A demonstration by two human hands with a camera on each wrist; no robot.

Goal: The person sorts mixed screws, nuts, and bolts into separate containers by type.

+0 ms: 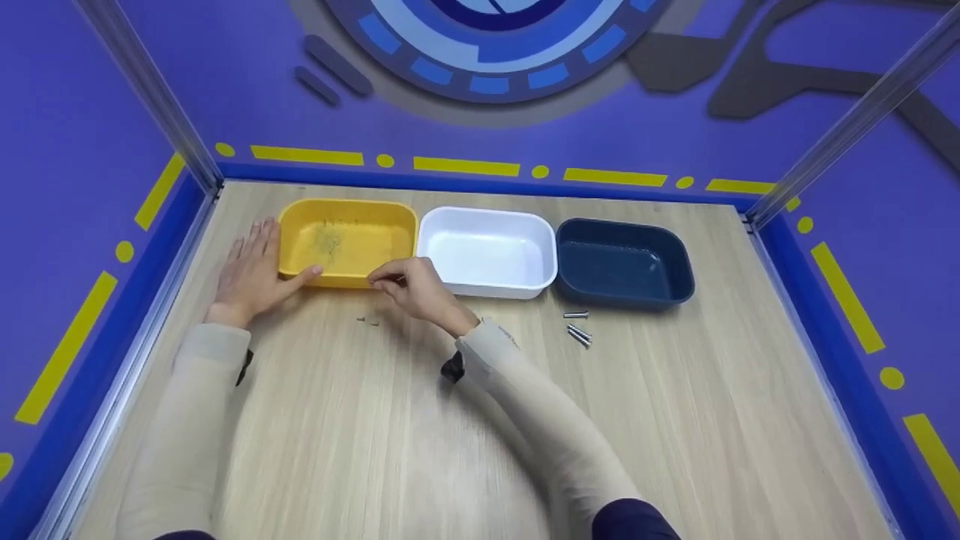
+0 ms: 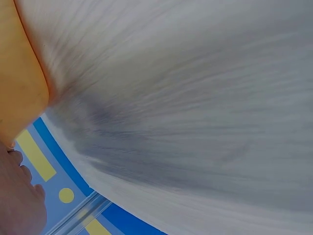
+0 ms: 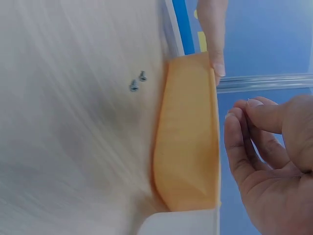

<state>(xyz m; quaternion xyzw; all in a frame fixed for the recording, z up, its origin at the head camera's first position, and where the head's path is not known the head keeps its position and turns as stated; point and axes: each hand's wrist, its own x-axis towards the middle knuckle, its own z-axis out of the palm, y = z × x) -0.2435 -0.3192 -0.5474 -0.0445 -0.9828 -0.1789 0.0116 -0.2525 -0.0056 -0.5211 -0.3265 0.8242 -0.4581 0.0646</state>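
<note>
Right wrist: fingers (image 3: 235, 139) and thumb (image 3: 266, 115) together

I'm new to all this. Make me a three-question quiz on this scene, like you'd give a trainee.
1. Which bin stands between the other two?
2. True or false: the left hand rests on the dark bin.
3. How many small screws lie on the table in front of the yellow bin? a) one b) two c) five

Key:
1. The white bin.
2. False; it is at the yellow bin.
3. b
</note>
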